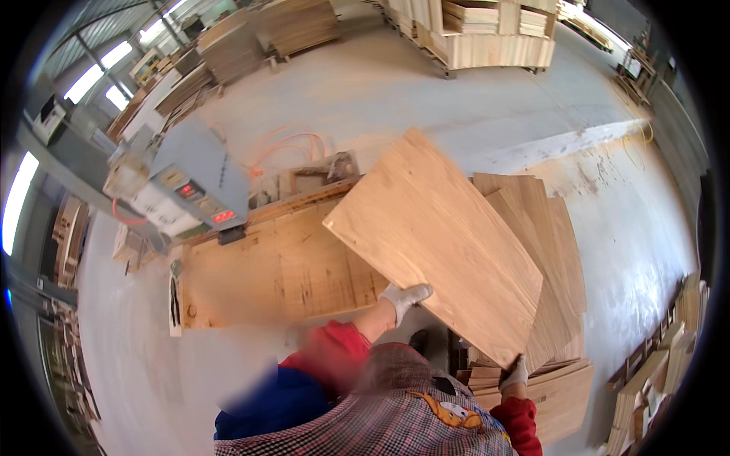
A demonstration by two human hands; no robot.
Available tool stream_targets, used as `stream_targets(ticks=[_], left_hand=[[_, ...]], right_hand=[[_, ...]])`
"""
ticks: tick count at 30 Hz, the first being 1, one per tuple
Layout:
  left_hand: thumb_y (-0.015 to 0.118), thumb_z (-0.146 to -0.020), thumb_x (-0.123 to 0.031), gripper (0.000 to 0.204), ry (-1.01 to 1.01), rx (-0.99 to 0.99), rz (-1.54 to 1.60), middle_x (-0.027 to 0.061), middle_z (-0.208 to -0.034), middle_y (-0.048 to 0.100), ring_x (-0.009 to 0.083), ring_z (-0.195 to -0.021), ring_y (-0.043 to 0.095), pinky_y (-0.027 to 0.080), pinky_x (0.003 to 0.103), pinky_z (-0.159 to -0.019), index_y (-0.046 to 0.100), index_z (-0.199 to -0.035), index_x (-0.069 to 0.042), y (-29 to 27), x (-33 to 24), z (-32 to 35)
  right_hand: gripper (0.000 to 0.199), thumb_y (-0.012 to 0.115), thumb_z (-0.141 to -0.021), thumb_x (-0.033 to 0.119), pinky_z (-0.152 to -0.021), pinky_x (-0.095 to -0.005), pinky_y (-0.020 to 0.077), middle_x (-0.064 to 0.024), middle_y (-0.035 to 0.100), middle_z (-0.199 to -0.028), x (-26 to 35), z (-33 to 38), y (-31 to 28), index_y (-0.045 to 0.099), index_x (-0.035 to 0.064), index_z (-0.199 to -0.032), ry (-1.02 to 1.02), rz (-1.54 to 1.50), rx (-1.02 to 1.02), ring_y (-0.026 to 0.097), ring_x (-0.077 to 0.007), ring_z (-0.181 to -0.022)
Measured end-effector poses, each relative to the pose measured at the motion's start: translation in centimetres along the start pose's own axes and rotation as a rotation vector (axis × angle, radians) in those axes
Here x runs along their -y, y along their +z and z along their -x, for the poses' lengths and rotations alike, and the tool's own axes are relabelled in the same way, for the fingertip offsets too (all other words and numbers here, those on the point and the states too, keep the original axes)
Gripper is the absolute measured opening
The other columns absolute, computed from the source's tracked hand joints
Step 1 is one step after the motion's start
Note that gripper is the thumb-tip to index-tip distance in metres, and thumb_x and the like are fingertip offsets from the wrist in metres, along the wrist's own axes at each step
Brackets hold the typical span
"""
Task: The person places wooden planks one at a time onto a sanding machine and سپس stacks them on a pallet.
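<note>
A wide, flat wooden panel (445, 243) is held up at a tilt in front of me, between both gloved hands. My left hand (405, 298) grips its near left edge, the thumb lying over the top face. At the near right corner, my right hand (515, 373) is closed round the edge. The fingers beneath the panel are hidden. Under and to the right of it lies a stack of similar wooden panels (559, 251), fanned unevenly. Left of the held panel stands a wooden worktable (281, 277) with dark marks on its top.
A grey control box (201, 178) with red lit displays stands at the worktable's far left. Orange hoses (293, 144) lie on the floor behind. A pallet crate of boards (498, 49) stands at the back. More boards (646, 380) are piled at the right edge.
</note>
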State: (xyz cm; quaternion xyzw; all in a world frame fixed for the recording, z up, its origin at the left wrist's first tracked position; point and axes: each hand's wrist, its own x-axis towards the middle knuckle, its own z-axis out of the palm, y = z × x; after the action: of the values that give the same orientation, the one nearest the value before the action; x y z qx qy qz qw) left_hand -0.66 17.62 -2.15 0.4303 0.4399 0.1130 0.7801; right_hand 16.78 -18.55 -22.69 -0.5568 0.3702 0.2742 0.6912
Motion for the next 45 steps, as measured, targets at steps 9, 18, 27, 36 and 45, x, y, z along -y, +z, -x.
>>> stream_targets(ticks=[9, 18, 27, 36, 45], left_hand=[[0.059, -0.085, -0.010, 0.038, 0.198, 0.104, 0.404, 0.0120, -0.116, 0.059, 0.0264, -0.107, 0.057, 0.045, 0.039, -0.093, 0.051, -0.120, 0.003, -9.5, 11.7, 14.0], [0.062, -0.084, -0.014, 0.035, 0.282, -0.081, 0.645, 0.0084, -0.111, 0.062, 0.0246, -0.102, 0.060, 0.050, 0.040, -0.085, 0.054, -0.117, -0.006, -17.1, 17.6, 22.6], [0.067, -0.083, -0.024, 0.026, 0.090, -0.335, 0.756, 0.0030, -0.096, 0.063, 0.0192, -0.083, 0.061, 0.052, 0.035, -0.071, 0.057, -0.104, -0.012, -26.5, 21.6, 21.3], [0.064, -0.086, -0.023, 0.020, 0.119, -0.503, 1.046, 0.0069, -0.085, 0.063, 0.0225, -0.075, 0.062, 0.053, 0.039, -0.065, 0.056, -0.100, -0.011, -38.6, 16.7, 19.1], [0.056, -0.091, -0.022, 0.021, 0.056, -0.643, 0.596, 0.0088, -0.088, 0.058, 0.0239, -0.069, 0.062, 0.056, 0.040, -0.062, 0.048, -0.104, -0.009, -48.3, 13.7, 24.6]], right_hand=[[0.027, 0.051, -0.090, 0.040, -0.053, -0.0312, 0.0463, 0.0037, 0.063, -0.095, -1.0, 5.6, -4.5, 0.059, 0.0206, -0.107, -0.099, 0.274, 0.058, 0.061, -0.0157, -0.075], [0.024, 0.053, -0.091, 0.037, -0.055, -0.0328, 0.0467, 0.0010, 0.057, -0.094, -4.8, 9.6, -1.8, 0.057, 0.0195, -0.107, -0.239, 0.428, 0.355, 0.055, -0.0163, -0.079], [0.018, 0.057, -0.087, 0.021, -0.044, -0.0337, 0.0457, 0.0007, 0.058, -0.088, -8.6, 17.8, 7.6, 0.053, 0.0192, -0.105, -0.215, 0.484, 0.476, 0.058, -0.0202, -0.071], [0.019, 0.059, -0.083, 0.005, -0.060, -0.0350, 0.0501, -0.0002, 0.060, -0.086, -15.2, 19.6, 18.2, 0.050, 0.0166, -0.096, -0.258, 0.190, 0.624, 0.060, -0.0193, -0.080], [0.079, 0.074, -0.071, 0.028, -0.109, -0.0474, 0.0199, -0.0183, 0.029, -0.145, -16.2, 24.9, 19.8, 0.036, 0.0130, -0.138, -1.189, 1.596, 0.237, 0.025, -0.0372, -0.134]])
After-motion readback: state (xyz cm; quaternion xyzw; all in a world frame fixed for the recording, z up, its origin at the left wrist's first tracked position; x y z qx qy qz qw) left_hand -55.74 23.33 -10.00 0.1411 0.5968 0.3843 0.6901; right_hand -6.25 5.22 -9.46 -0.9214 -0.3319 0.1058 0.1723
